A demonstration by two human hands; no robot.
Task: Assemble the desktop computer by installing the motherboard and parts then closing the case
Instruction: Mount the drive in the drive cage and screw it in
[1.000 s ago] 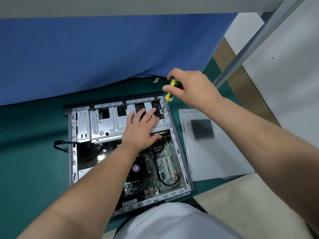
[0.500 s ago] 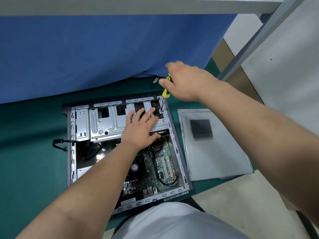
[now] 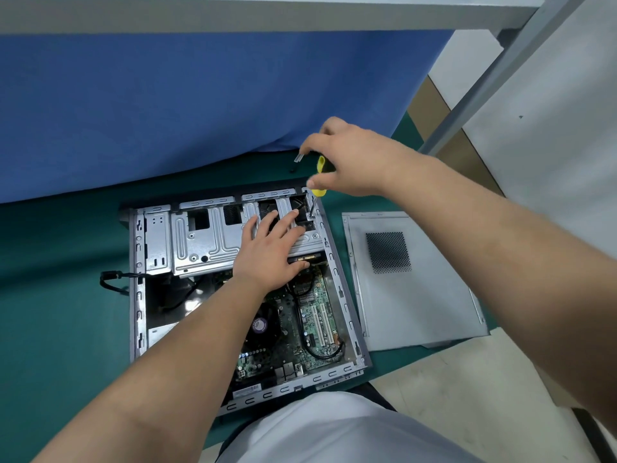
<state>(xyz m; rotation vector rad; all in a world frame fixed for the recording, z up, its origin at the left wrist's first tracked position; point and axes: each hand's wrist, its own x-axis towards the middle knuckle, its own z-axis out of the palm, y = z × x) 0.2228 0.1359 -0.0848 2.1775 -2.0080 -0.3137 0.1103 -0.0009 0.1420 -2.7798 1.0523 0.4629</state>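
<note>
left grip (image 3: 267,252): fingers spread flat on drive cage (image 3: 207,242) | right grip (image 3: 347,158): curled round screwdriver (image 3: 320,175), tip down at far right corner of computer case (image 3: 344,295) | motherboard (image 3: 300,329): in case, nearer than left grip | side panel (image 3: 417,295): on counter (image 3: 60,295), right of case

Both forearms are bare from the wrist up as far as the view reaches, with no sleeve, cuff, glove, watch or ring showing. The left hand (image 3: 267,252) and the right hand (image 3: 350,158) are bare too. At the bottom edge lies a smooth, pale grey-white cloth garment (image 3: 334,432) worn by the person, plain and without print, seam or button in view.
</note>
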